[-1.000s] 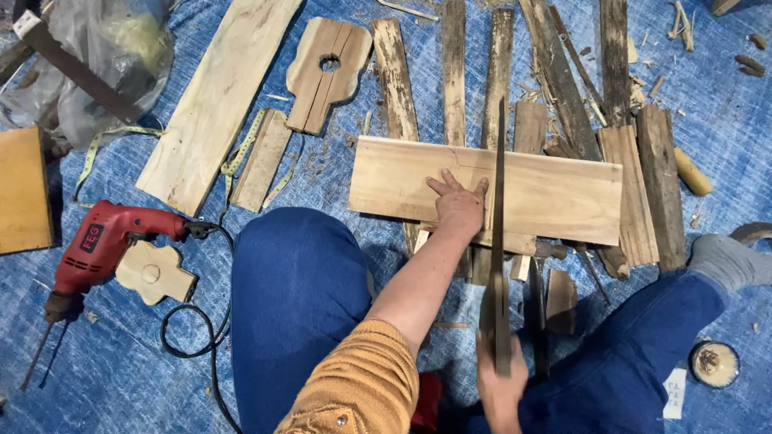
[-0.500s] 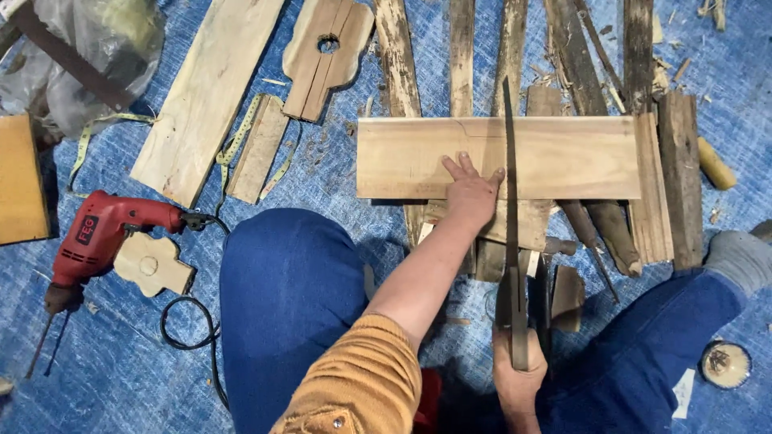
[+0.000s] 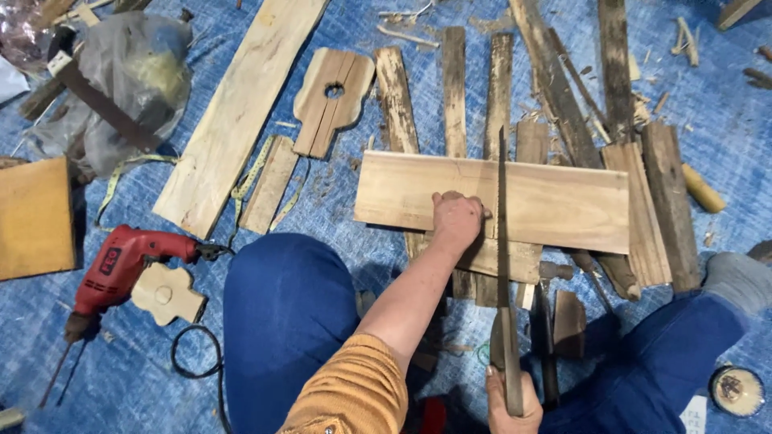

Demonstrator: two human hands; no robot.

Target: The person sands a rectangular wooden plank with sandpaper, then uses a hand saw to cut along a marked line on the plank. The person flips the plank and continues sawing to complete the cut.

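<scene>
1. Pale rectangular wooden board (image 3: pixel 555 201) lies crosswise on a row of weathered dark wooden slats (image 3: pixel 453 88), in front of the knees.
2. Left hand (image 3: pixel 456 221) pressed flat on the board's near edge, fingers curled, gripping nothing.
3. Long thin handsaw blade (image 3: pixel 503 217) stands on edge across the board, just right of the left hand.
4. Right hand (image 3: pixel 507 406) clenched round the saw's handle, low in frame.
5. Blue tarpaulin floor (image 3: pixel 724 104); red electric drill (image 3: pixel 121 269) well left, long pale plank (image 3: pixel 233 120) beyond.

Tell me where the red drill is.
The red drill lies on the blue tarp at lower left, beside a small pale wooden cutout, left of the person's knee.
</scene>
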